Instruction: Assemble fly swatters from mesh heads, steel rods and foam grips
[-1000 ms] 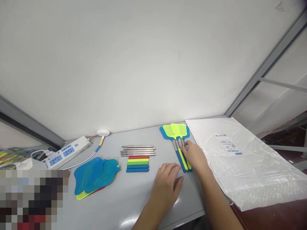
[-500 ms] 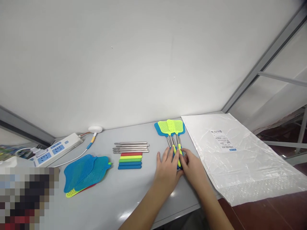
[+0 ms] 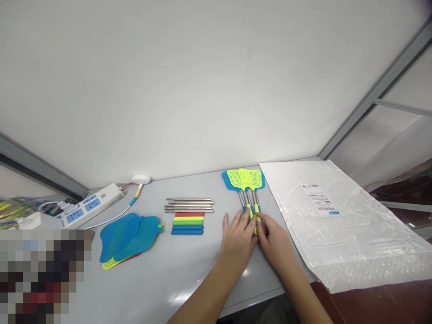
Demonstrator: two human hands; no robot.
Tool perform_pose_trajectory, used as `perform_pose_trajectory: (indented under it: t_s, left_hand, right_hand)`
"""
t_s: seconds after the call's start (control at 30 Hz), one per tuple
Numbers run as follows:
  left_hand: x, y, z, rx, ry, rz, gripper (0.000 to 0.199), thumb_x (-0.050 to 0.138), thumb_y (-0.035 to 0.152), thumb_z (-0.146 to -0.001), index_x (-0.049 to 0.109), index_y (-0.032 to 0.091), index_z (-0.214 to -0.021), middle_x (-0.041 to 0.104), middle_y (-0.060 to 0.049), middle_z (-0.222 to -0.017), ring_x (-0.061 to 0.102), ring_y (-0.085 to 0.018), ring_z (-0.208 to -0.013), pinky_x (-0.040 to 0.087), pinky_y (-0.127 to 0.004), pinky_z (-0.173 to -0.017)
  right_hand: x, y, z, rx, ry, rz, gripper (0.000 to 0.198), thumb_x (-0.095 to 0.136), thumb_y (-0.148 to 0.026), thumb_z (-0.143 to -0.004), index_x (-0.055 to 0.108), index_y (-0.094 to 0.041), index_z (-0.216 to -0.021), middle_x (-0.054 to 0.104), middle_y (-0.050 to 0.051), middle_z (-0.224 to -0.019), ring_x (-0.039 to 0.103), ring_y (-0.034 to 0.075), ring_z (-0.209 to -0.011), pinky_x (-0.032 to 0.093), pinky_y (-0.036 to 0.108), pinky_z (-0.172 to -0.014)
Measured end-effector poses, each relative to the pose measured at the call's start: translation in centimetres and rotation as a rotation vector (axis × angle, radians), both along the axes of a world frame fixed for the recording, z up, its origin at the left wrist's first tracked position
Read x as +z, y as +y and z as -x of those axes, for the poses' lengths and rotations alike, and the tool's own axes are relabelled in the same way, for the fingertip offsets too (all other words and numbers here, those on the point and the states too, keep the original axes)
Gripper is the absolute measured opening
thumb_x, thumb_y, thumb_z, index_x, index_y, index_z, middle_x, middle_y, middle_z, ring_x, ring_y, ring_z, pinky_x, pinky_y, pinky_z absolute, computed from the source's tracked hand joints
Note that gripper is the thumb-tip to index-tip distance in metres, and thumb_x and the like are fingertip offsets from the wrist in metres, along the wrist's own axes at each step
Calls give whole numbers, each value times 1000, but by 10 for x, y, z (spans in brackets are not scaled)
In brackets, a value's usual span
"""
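Observation:
Several fly swatters with blue and yellow-green mesh heads [image 3: 251, 179] lie bunched on the table, heads toward the wall and handles toward me. My left hand [image 3: 238, 236] is over the handles from the left, its fingertips on them and its thumb near their lower ends. From the right, my right hand [image 3: 274, 238] closes on the same handles with bent fingers. Both hands nearly touch. Left of them lie loose metal rods [image 3: 189, 204] and a row of red, yellow, green and blue handles [image 3: 188, 224]. The lower ends of the held handles are partly hidden.
Loose blue swatter heads [image 3: 130, 236], with yellow and red ones beneath, lie farther left. Behind them are a power strip [image 3: 91, 204] and a white round device [image 3: 141, 179] on a cable. A white bubble mailer [image 3: 337, 225] covers the table's right end, overhanging the front edge.
The view has shifted slightly, so the table's contents sit a little farther right. Both hands stay at the swatter handles, with only small finger movements.

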State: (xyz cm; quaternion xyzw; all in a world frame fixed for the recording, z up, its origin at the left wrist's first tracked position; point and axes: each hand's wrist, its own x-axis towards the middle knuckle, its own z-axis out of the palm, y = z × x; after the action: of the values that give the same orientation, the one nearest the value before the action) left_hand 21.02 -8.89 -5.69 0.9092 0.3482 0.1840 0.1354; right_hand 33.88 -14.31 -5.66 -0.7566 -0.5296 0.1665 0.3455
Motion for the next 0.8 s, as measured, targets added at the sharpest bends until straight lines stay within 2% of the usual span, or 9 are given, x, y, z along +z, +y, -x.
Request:
perform_pose_trajectory:
  t_s: [0.1, 0.27, 0.4, 0.5, 0.63, 0.73, 0.8]
  left_hand:
    - [-2, -2, 1, 4, -22, -18, 47, 55, 31, -91, 46, 26, -137, 45, -9, -146, 40, -29, -134, 24, -64, -108]
    - [6, -1, 15, 12, -107, -21, 54, 58, 46, -88, 47, 25, -137, 47, -10, -144, 36, -29, -136, 26, -57, -110]
    - [22, 1, 58, 69, -189, -23, 44, 52, 48, -91, 55, 23, -128, 57, -9, -134, 41, -28, -131, 28, -51, -109]
    - [27, -3, 105, 162, -201, -20, 35, 50, 41, -94, 58, 22, -122, 60, -8, -129, 46, -26, -125, 34, -46, -104]
    - [23, -15, 158, 298, -142, 4, 29, 49, 31, -94, 58, 23, -121, 62, -5, -126, 46, -27, -122, 35, -45, -100]
    - [18, -19, 173, 366, -130, 6, 32, 48, 28, -94, 55, 23, -125, 60, -5, -129, 43, -28, -124, 36, -46, -98]
    - [16, -19, 173, 383, -135, 9, 34, 47, 27, -94, 53, 23, -127, 59, -5, -130, 43, -28, -124, 37, -46, -94]
  right_hand:
    - [0, 0, 0, -9, -9, 3, 37, 38, -36, -95, 59, -18, -120, 68, 10, -107, 64, 22, -92, 48, 33, -79]
    - [-4, -5, 0, -66, -55, -42, 39, 40, -44, -94, 62, -18, -112, 68, 6, -81, 62, 21, -69, 47, 32, -65]
    - [-4, -13, 2, -55, -152, -97, 37, 44, -45, -91, 65, -19, -107, 68, 6, -76, 62, 21, -65, 46, 31, -62]
    - [1, -9, 6, 47, -204, -118, 35, 47, -46, -88, 66, -21, -103, 69, 5, -78, 63, 20, -61, 46, 30, -58]
    - [23, 26, 31, 272, -247, -60, 33, 48, -50, -87, 66, -27, -103, 71, 2, -83, 63, 17, -60, 46, 28, -57]
    - [45, 72, 66, 447, -307, -14, 31, 44, -47, -90, 66, -28, -101, 72, 3, -92, 66, 20, -74, 45, 29, -63]
    - [53, 108, 91, 523, -356, 13, 29, 43, -41, -92, 66, -25, -98, 72, 4, -90, 65, 20, -77, 43, 29, -65]
